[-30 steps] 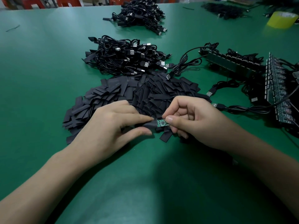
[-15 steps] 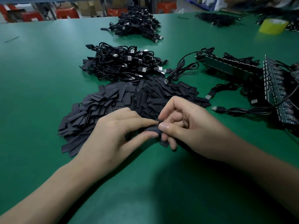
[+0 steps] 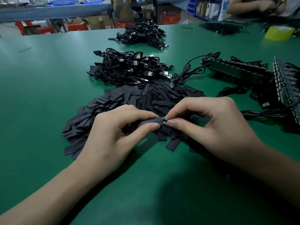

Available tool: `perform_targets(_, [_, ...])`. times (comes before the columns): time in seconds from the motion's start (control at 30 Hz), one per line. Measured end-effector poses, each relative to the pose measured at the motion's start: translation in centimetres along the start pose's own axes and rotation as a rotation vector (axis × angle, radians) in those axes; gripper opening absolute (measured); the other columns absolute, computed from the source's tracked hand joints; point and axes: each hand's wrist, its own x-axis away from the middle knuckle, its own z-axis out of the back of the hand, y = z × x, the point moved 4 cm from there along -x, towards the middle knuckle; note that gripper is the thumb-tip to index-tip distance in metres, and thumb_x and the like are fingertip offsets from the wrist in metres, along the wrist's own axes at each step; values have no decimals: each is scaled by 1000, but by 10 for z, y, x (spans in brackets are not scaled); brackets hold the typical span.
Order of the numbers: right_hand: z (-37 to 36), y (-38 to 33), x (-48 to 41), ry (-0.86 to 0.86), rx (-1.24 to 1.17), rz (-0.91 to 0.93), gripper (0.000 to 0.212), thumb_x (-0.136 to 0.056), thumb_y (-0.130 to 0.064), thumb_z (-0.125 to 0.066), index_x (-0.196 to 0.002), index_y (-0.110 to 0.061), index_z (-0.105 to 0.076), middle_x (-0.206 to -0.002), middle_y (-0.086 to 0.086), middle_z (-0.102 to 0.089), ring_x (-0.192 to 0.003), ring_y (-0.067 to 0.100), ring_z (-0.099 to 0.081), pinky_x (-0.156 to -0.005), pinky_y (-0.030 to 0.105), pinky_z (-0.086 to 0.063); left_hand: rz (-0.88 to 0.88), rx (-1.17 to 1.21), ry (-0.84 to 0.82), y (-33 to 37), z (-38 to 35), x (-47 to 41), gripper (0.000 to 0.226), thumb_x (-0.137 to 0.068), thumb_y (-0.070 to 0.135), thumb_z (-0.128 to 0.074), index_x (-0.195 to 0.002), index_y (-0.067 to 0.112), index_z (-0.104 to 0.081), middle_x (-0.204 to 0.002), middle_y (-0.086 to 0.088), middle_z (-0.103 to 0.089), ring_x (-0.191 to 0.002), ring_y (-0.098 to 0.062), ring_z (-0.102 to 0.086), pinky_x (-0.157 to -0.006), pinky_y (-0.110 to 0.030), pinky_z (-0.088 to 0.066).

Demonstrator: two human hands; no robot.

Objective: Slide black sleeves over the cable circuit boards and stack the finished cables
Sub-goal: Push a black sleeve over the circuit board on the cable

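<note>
Fingers of the left hand curl round a black sleeve, thumb and forefinger clamped near its open end, just above the pile of loose sleeves on the green table. A green sliver of circuit board shows at the sleeve's mouth (any print on it is too small to read). The right hand pinches that exposed end between thumb and forefinger, and what trails from the board is hidden under its palm. Farther back, pale lettering on a shirt is cut off by the frame top and unreadable. A heap of cables shows USB plugs. Of two racks of boards, the right one is cut by the frame edge. A yellow roll at far right is blurred.
</note>
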Motion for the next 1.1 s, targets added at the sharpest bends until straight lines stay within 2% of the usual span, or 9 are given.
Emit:
perform_targets(0.23, [0, 0, 1, -1, 33, 35, 7, -86, -16, -82, -88, -21, -78, -79, -13, -74, -77, 2, -70, -70, 21, -52, -6, 4, 4, 1, 0, 1, 17, -88, 33, -72, -101, 25, -79, -86, 6, -72, -82, -17, -66, -70, -32, -49])
perform_targets(0.43, [-5, 1, 2, -19, 0, 8, 8, -85, -14, -82, -87, -21, -77, -74, -14, -73, -74, 1, -70, -69, 11, -47, -39, -48, 10, 4, -1, 1, 19, -87, 33, -72, -102, 25, -79, -90, 10, -72, -86, -12, -68, -74, -29, -51])
perform_targets(0.6, [-4, 9, 3, 11, -172, -146, 15, -86, -21, -79, -100, -23, -73, -87, -12, -76, -89, 4, -73, -83, 21, -56, -67, -102, 61, 6, 2, 0, 20, -88, 33, -71, -103, 22, -79, -89, 5, -72, -84, -13, -67, -74, -34, -51])
perform_targets(0.67, [-4, 12, 2, 5, -214, -204, 6, -91, -19, -73, -94, -25, -74, -86, -12, -76, -86, 5, -73, -79, 19, -55, -85, -134, 81, 8, 2, 0, 21, -89, 32, -72, -103, 19, -79, -89, 5, -71, -83, -13, -66, -75, -32, -51])
perform_targets(0.83, [-9, 15, 2, -94, -404, -336, 12, -94, -11, -68, -90, -18, -76, -82, 0, -78, -77, 12, -75, -72, 20, -56, -121, -183, 111, 10, 4, 1, 22, -90, 32, -71, -104, 17, -79, -90, 4, -70, -83, -14, -64, -76, -27, -50])
perform_targets(0.93, [-11, 15, 2, -130, -546, -383, 13, -95, -4, -65, -90, -12, -75, -82, 8, -78, -77, 19, -77, -73, 22, -59, -141, -203, 110, 11, 4, 1, 22, -91, 31, -71, -103, 15, -79, -90, 4, -70, -82, -17, -63, -76, -26, -48])
perform_targets(1.1, [-13, 17, 2, -152, -635, -447, 8, -87, -11, -68, -89, -5, -73, -82, 12, -78, -76, 23, -77, -71, 21, -58, -180, -240, 88, 12, 3, 1, 21, -91, 30, -73, -104, 15, -79, -91, 4, -69, -82, -17, -62, -77, -26, -48])
